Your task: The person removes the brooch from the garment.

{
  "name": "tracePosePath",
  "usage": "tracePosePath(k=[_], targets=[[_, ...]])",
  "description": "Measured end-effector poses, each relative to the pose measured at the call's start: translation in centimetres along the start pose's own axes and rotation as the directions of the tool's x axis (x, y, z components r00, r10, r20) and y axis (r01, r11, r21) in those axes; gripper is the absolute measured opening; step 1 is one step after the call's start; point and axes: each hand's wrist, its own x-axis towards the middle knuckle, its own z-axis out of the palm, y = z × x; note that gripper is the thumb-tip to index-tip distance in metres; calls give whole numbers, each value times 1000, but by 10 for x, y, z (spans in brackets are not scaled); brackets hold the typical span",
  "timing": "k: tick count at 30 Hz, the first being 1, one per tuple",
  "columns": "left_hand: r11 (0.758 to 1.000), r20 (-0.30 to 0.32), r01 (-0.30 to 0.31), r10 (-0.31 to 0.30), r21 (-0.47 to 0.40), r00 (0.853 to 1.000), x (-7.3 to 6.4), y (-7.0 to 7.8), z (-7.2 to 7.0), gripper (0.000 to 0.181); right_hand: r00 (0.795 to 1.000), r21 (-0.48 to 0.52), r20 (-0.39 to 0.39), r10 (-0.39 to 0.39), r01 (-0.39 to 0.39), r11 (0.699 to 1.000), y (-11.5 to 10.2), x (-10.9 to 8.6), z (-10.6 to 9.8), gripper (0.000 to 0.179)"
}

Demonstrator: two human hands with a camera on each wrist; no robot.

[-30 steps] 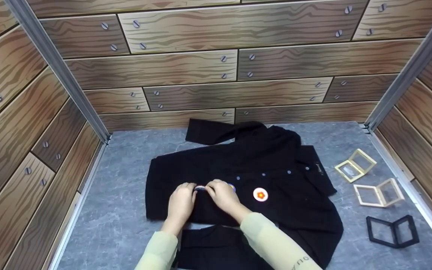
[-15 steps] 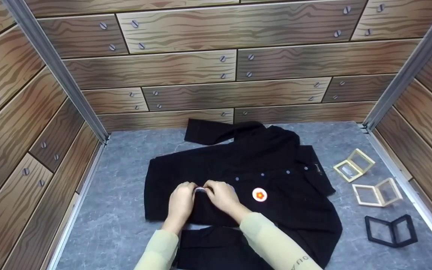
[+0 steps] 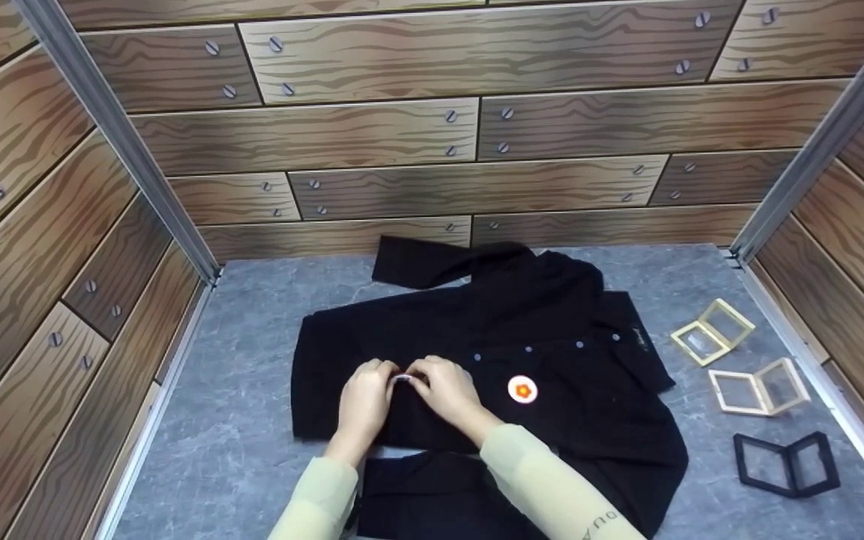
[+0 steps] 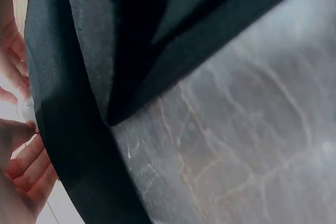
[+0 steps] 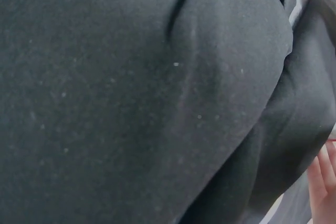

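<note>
So you've got a small round badge-like disc with a pale rim (image 3: 402, 377) pinched between your two hands, just above the front of a black button-up fabric garment (image 3: 417, 322). It's nearly edge-on from your head camera, so I can't read its face. Your left hand (image 3: 364, 396) grips one side with curled fingertips, your right hand (image 3: 445, 386) grips the other, and they're really close together. Wrist views only catch bits of fingers past the black cloth.

Off to the right of your right hand, a round white badge with an orange-red flower (image 3: 523, 389) lies flat on the garment, below a row of small blue-grey round buttons (image 3: 528, 349). The whole garment is spread over a grey marbled desk (image 3: 237, 360).

Over by the right edge you've got three opened hinged frames in a column: yellow (image 3: 715, 335) farthest, pale wood-coloured (image 3: 762, 394) in the middle, black (image 3: 790, 469) nearest you. Wood-plank-patterned walls (image 3: 372, 56) surround it, with grey metal posts (image 3: 113, 127) at the corners.
</note>
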Motion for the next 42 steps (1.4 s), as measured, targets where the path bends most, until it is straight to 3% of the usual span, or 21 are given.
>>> tracePosePath(k=[15, 35, 42], targets=[[999, 21, 33, -33, -13, 999, -1, 0, 2, 7, 988, 189, 31, 148, -151, 970, 0, 4, -1, 6], [999, 29, 47, -47, 5, 998, 2, 2, 8, 11, 992, 179, 49, 115, -122, 976, 0, 8, -2, 8], [996, 23, 79, -79, -32, 997, 3, 3, 6, 6, 980, 206, 67, 186, -196, 959, -1, 8, -1, 5]])
